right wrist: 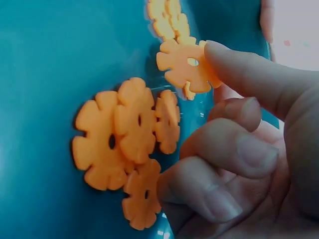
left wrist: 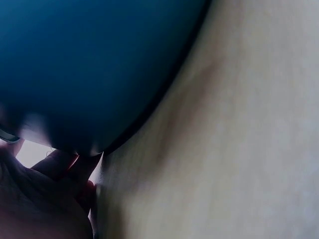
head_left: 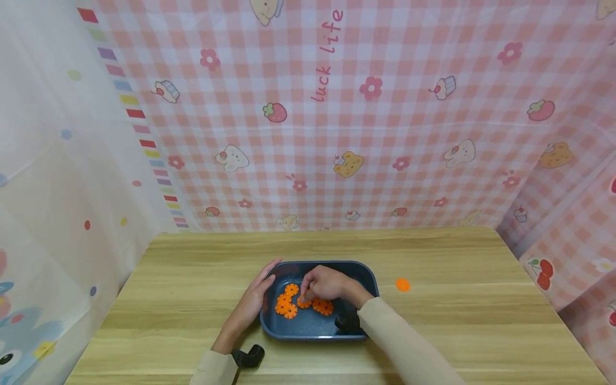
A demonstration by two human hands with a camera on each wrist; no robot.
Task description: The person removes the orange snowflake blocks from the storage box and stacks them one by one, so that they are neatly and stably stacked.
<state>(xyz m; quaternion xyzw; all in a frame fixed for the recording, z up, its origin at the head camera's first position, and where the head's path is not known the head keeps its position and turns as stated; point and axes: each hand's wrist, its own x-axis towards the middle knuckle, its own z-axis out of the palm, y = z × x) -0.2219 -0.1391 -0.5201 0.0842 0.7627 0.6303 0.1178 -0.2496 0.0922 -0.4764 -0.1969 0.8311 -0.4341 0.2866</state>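
Observation:
A dark blue rectangular tray (head_left: 308, 338) stands on the table with several orange, flower-shaped notched discs (head_left: 284, 305) in it. My right hand (head_left: 327, 283) reaches over the tray and pinches one orange notched disc (right wrist: 184, 67) between thumb and index finger; its other fingers are curled. Beside that hand, a group of overlapping discs (right wrist: 137, 119) lies on the tray floor. My left hand (head_left: 252, 297) rests against the tray's left end with its fingers extended along the rim. In the left wrist view, its fingers touch the tray's outer wall (left wrist: 99, 59).
One orange disc (head_left: 402, 284) lies on the wooden table (head_left: 457, 321) to the right of the tray. Black wrist mounts (head_left: 249, 356) are worn at both wrists. A pink checked cloth (head_left: 337, 133) hangs behind the table, with more printed cloth at both sides.

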